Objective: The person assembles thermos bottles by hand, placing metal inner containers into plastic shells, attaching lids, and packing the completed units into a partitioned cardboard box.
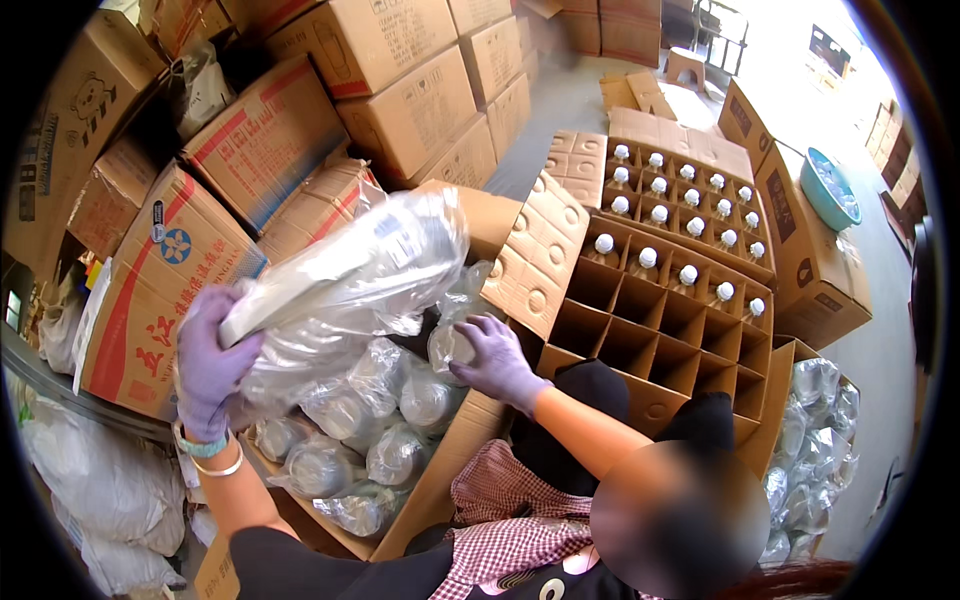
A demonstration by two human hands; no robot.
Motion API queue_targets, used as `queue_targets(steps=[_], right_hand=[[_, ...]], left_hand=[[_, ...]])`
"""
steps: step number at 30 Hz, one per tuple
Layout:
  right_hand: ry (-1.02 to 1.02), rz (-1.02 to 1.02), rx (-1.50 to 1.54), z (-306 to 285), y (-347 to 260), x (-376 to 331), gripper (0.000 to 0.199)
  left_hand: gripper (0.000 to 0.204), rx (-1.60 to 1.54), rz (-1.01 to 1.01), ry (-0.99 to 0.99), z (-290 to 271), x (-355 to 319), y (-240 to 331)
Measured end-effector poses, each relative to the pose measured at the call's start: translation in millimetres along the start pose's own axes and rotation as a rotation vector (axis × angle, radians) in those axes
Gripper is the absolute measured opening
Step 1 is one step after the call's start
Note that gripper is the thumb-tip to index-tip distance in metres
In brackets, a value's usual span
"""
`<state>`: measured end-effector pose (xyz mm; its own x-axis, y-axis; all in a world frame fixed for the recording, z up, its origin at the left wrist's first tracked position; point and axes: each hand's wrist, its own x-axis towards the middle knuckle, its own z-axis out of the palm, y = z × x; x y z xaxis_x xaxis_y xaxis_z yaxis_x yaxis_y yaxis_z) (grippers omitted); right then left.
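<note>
Left hand [208, 365] gripping a plastic sheet [345, 275] lifted over the near-left box [455, 445], right hand [493, 362] closed on a wrapped bottle [452, 345] inside it, beside the divided crate [640, 340] at right.

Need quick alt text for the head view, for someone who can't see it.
Two purple-gloved hands work over an open carton of plastic-wrapped bottles: the left hand lifts a wrapped bundle, the right hand rests on a bottle inside. Beside it, a divided box holds white-capped bottles.
</note>
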<state>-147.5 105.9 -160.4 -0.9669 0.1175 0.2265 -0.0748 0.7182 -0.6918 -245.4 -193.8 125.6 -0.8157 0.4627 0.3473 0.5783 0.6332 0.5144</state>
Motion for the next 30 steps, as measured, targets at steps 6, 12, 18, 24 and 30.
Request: queue_targets(steps=[6,12,18,24,30], right_hand=[[-0.043,-0.033,1.247,-109.5,-24.9,-101.2,0.113],[0.366,-0.1,1.176,-216.5,-43.9,-209.8,0.145],[0.84,-0.19,0.761,-220.3,-32.4,-264.1,0.132],[0.938,0.102,0.315,-155.2,-8.7,-282.2,0.121],[0.907,0.261,0.347,-114.3,33.7,-307.4,0.103]], left_hand=[[0.048,-1.056,-0.134,0.083,123.2,-93.3,-47.0],[0.043,-1.877,-0.396,-0.826,269.4,-104.9,119.1],[0.061,-1.424,0.269,-0.708,316.0,-61.0,198.6],[0.083,-1.596,0.271,-0.716,334.8,-87.3,235.3],[0.101,-1.055,0.528,-0.468,380.3,-129.7,203.8]])
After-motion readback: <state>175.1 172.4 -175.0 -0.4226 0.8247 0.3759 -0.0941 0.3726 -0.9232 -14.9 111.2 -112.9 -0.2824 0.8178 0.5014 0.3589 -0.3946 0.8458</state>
